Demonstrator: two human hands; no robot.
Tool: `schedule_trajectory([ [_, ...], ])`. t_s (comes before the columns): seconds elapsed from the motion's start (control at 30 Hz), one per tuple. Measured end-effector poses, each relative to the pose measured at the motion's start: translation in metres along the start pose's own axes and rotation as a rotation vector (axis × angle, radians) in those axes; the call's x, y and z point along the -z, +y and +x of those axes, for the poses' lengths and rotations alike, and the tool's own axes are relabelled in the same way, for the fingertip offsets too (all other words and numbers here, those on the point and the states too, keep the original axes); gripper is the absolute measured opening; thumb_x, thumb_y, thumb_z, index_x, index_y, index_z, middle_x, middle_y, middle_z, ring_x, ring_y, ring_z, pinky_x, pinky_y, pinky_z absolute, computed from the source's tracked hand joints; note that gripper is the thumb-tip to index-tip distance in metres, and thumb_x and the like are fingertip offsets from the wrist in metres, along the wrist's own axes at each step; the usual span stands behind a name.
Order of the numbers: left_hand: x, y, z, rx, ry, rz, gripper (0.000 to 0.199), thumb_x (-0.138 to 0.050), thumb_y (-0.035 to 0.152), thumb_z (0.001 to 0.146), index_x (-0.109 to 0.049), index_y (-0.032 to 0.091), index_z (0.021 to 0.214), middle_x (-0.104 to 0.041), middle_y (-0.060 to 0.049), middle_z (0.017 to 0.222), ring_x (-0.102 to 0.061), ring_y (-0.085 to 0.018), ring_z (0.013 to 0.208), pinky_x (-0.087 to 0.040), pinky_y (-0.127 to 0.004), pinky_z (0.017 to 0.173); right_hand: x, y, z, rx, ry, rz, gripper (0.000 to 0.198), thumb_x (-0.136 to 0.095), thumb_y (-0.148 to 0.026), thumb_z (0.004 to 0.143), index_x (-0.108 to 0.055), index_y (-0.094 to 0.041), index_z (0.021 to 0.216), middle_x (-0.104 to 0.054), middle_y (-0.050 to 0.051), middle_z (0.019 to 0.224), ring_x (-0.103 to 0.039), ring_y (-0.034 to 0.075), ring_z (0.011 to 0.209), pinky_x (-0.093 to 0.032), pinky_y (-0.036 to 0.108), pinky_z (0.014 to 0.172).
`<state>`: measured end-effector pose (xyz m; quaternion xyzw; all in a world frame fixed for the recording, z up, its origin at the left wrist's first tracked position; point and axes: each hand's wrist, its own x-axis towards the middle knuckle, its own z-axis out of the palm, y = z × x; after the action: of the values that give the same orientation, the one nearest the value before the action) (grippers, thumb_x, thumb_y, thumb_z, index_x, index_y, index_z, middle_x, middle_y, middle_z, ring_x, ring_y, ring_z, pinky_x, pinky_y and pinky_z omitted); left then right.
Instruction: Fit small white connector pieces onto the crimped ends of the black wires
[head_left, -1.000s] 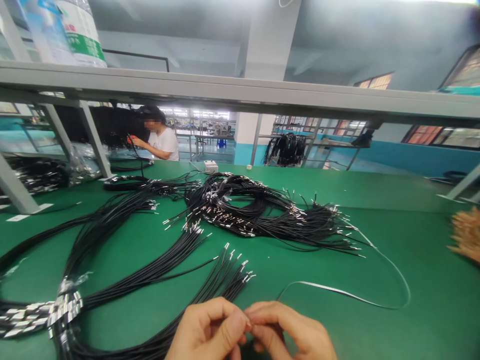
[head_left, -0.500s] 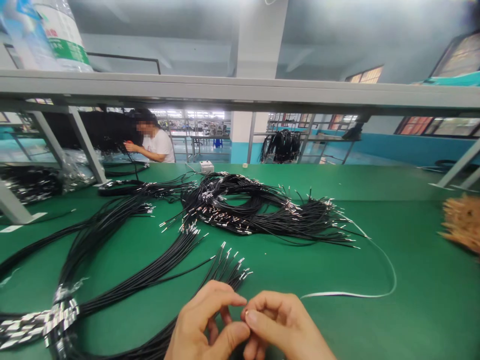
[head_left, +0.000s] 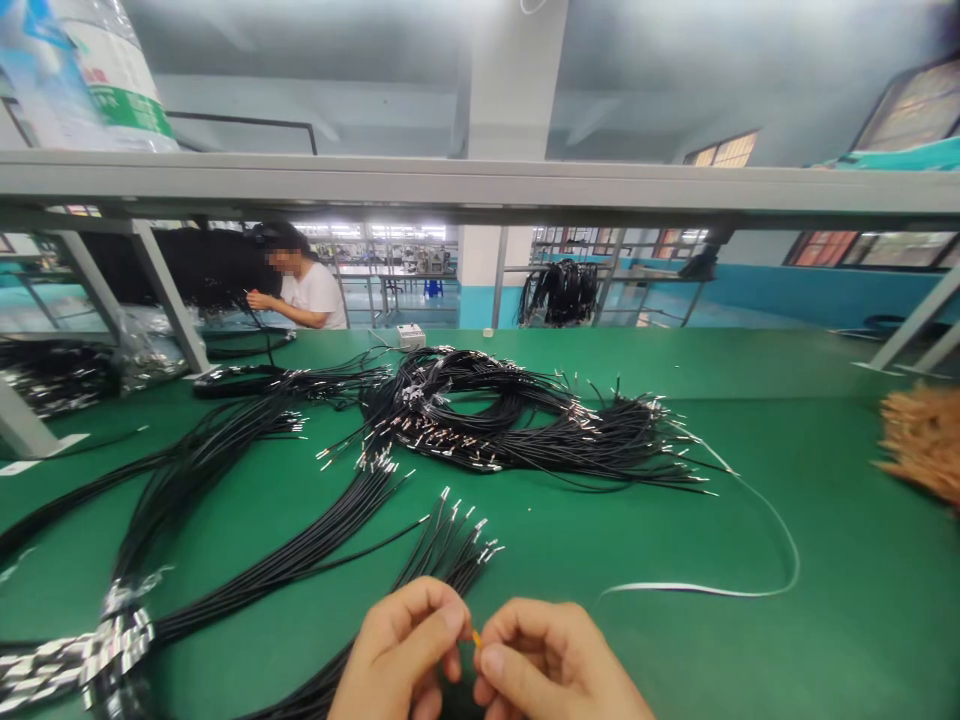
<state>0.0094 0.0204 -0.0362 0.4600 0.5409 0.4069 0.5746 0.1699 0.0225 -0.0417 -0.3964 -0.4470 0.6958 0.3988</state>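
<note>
Head view: only view I have, so everything below comes from it.
Hands: two of mine, left hand (head_left: 401, 655) and right hand (head_left: 551, 665), at bottom centre, fingertips meeting.
Left hand state: thumb and forefinger pinched together on a small orange piece (head_left: 477, 637).
Right hand state: fingers curled, thumb and forefinger closed on the same orange piece from the other side.
Orange piece: one, tiny, sits right between the two sets of fingertips; can't tell what it is.
Near wire bundle (head_left: 442, 545): one, black with metal terminal ends, just beyond my left fingertips, running back under the left hand.
Other wire bundles: I count two more fanned bundles on the left (head_left: 330, 520), (head_left: 202, 450), plus one big tangled pile (head_left: 517, 420) further back at centre.
Foil-wrapped ends (head_left: 112, 630): one cluster, far left, well apart from the hands.
White strap (head_left: 720, 590): one, loose loop on the green table (head_left: 825, 620), right of my right hand, not touching.
Tan pile (head_left: 922, 445): one, right edge, blurred.
Co-worker (head_left: 304, 285): one person, seated far back left, hands on black wires.
</note>
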Motion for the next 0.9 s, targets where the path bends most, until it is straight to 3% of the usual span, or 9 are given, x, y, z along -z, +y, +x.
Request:
schedule_trajectory([
  [0.07, 0.005, -0.001, 0.003, -0.076, 0.093, 0.132, 0.039, -0.049, 0.055, 0.085, -0.057, 0.018, 0.077, -0.052, 0.004, 0.060, -0.029, -0.006, 0.039, -0.019, -0.018, 0.035, 0.006, -0.009, 0.002, 0.042, 0.038, -0.023, 0.045, -0.081, -0.056, 0.065, -0.069, -0.013, 0.069, -0.070, 0.001, 0.060, -0.065, 0.011, 0.049, -0.046, 0.019, 0.052],
  [0.13, 0.010, -0.003, 0.005, -0.150, 0.157, 0.276, 0.033, -0.049, 0.049, 0.089, -0.060, 0.019, 0.083, -0.057, 0.002, 0.066, -0.039, -0.009, 0.043, -0.029, -0.020, 0.041, 0.016, -0.021, 0.005, 0.125, 0.127, -0.081, 0.042, -0.079, -0.054, 0.070, -0.068, -0.014, 0.067, -0.070, 0.001, 0.060, -0.064, 0.012, 0.051, -0.046, 0.021, 0.054],
  [0.23, 0.011, -0.011, 0.006, -0.306, 0.191, 0.561, 0.017, -0.055, 0.034, 0.088, -0.068, 0.023, 0.086, -0.068, -0.002, 0.080, -0.059, -0.020, 0.070, -0.047, -0.030, 0.068, 0.033, -0.036, 0.010, 0.179, 0.264, -0.119, 0.034, -0.076, -0.046, 0.076, -0.068, -0.014, 0.068, -0.068, 0.001, 0.062, -0.061, 0.012, 0.055, -0.044, 0.023, 0.058],
  [0.33, 0.008, -0.025, 0.008, -0.422, 0.146, 0.828, 0.023, -0.056, 0.018, 0.084, -0.072, 0.024, 0.100, -0.073, -0.006, 0.097, -0.063, -0.027, 0.092, -0.047, -0.039, 0.086, 0.044, -0.037, 0.016, 0.173, 0.302, -0.086, 0.033, -0.077, -0.046, 0.074, -0.069, -0.014, 0.070, -0.067, -0.001, 0.062, -0.059, 0.012, 0.053, -0.043, 0.023, 0.055],
  [0.43, 0.004, -0.037, 0.012, -0.444, 0.166, 1.043, 0.028, -0.054, 0.010, 0.084, -0.070, 0.020, 0.105, -0.073, -0.008, 0.095, -0.065, -0.027, 0.089, -0.050, -0.038, 0.077, 0.044, -0.029, 0.021, 0.179, 0.303, -0.053, 0.034, -0.079, -0.047, 0.070, -0.070, -0.015, 0.073, -0.067, -0.001, 0.061, -0.060, 0.012, 0.052, -0.043, 0.024, 0.054],
  [0.6, -0.003, -0.042, 0.015, -0.472, 0.210, 1.252, 0.026, -0.050, 0.003, 0.089, -0.065, 0.022, 0.079, -0.069, -0.003, 0.082, -0.064, -0.024, 0.079, -0.048, -0.034, 0.070, 0.042, -0.017, 0.028, 0.180, 0.326, -0.023, 0.030, -0.086, -0.038, 0.060, -0.071, -0.015, 0.073, -0.065, -0.002, 0.059, -0.062, 0.014, 0.051, -0.046, 0.025, 0.054],
  [0.9, 0.001, -0.035, 0.007, -0.489, 0.262, 1.231, 0.021, -0.047, 0.010, 0.095, -0.059, 0.023, 0.082, -0.064, 0.000, 0.076, -0.066, -0.019, 0.071, -0.050, -0.029, 0.063, 0.043, -0.007, 0.033, 0.203, 0.348, -0.030, 0.027, -0.089, -0.018, 0.050, -0.073, -0.015, 0.072, -0.070, -0.001, 0.064, -0.066, 0.015, 0.059, -0.052, 0.026, 0.062],
])
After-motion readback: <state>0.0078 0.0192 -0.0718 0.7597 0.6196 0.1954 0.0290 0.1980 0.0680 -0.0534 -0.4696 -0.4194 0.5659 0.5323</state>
